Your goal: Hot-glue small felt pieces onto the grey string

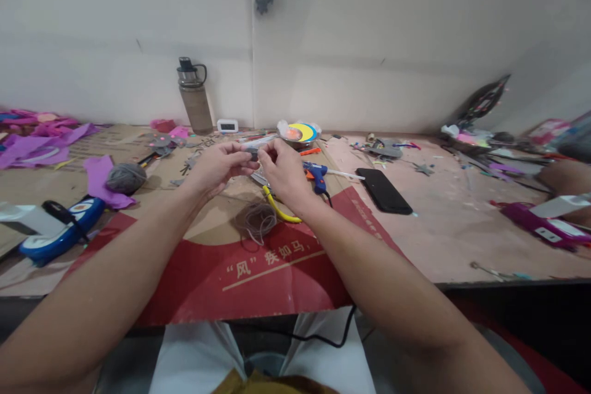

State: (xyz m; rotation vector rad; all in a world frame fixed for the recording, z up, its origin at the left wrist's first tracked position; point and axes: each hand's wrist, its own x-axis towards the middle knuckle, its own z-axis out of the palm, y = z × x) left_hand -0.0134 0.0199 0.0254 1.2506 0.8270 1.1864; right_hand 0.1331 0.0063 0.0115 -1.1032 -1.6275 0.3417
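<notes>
My left hand (225, 165) and my right hand (282, 167) meet over the middle of the table. Pinched between their fingertips is a small grey piece (252, 152), too small to make out its kind. Just beyond my right wrist lies a blue glue gun (317, 176) with a clear stick in its back. Yellow-handled pliers (282, 210) rest below my right palm, partly hidden by it. Below the hands, a loose coil of thin grey yarn (260, 221) sits on the red cardboard (277, 283).
A bottle (196, 101) and a small white clock (228, 126) stand at the back. A grey yarn ball (125, 178) and a blue power strip (64, 231) are left; a black phone (384, 191) and a purple power strip (547, 226) are right. Another person's arm (567, 178) shows far right.
</notes>
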